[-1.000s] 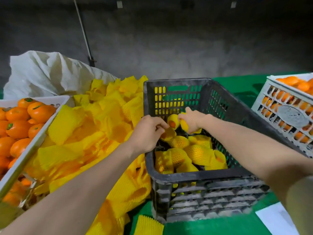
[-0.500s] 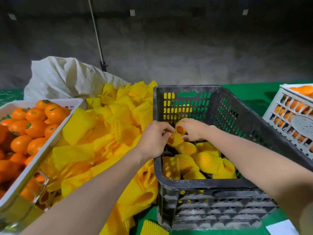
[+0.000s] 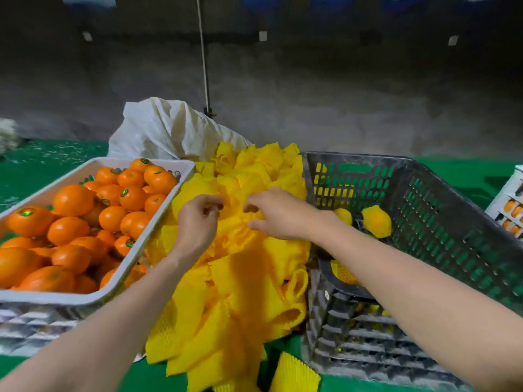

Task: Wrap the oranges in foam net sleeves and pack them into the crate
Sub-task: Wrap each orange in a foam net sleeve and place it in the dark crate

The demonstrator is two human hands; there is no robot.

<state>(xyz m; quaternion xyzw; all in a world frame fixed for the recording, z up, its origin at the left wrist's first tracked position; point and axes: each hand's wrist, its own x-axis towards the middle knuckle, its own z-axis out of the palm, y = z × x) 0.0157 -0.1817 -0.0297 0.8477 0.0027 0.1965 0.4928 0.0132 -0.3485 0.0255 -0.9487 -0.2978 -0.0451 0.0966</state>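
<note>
My left hand (image 3: 196,224) and my right hand (image 3: 278,215) hover close together over the pile of yellow foam net sleeves (image 3: 243,292), fingers loosely curled, nothing plainly held. The right hand's thumb and fingertips touch the top sleeves. Bare oranges (image 3: 73,199) fill a white tray (image 3: 158,222) left of the pile. Right of it stands the dark grey crate (image 3: 359,158), with wrapped oranges (image 3: 376,220) inside; my right forearm hides most of them.
A white sack (image 3: 164,128) lies behind the sleeve pile. Another white crate of oranges (image 3: 509,199) shows at the right edge. Everything stands on a green table (image 3: 42,165), backed by a grey wall with a thin pole. One loose sleeve (image 3: 294,372) lies at the front.
Both hands have left the dark crate and moved left to the sleeve pile. The wrapped orange they held stays in the crate. The view has swung left.
</note>
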